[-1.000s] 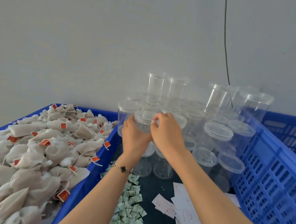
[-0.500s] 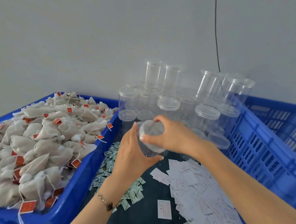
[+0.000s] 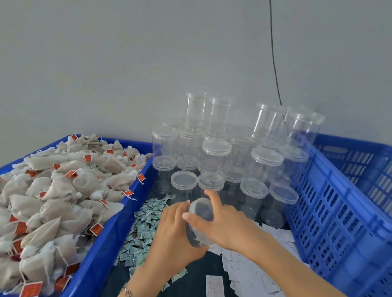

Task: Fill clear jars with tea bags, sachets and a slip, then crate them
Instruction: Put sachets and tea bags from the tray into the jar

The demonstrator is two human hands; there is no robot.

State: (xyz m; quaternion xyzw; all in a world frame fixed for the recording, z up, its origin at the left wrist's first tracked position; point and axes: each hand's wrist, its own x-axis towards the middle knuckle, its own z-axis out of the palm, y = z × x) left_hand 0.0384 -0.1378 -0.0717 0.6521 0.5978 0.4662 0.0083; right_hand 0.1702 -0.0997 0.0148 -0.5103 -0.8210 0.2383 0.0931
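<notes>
Head view. Step in hand, as I judge it: uncapping one clear jar (image 3: 200,222) held over the dark table (image 3: 189,285). Left hand (image 3: 173,236) wraps the jar body from below; right hand (image 3: 220,221) curls thumb and fingers round the lid (image 3: 201,208). To do it well — brace the body firmly but without crushing the thin plastic, turn only the lid, and keep the jar tilted mouth-up, ready for filling.

The jar looks empty, transparent, lid translucent, tipped toward the left. Near it: heaped tea bags (image 3: 49,196) in the left blue bin (image 3: 106,246), green sachets (image 3: 141,234) just left of the hands, white slips (image 3: 260,274) to the right — the blue crate (image 3: 337,226) beyond.
</notes>
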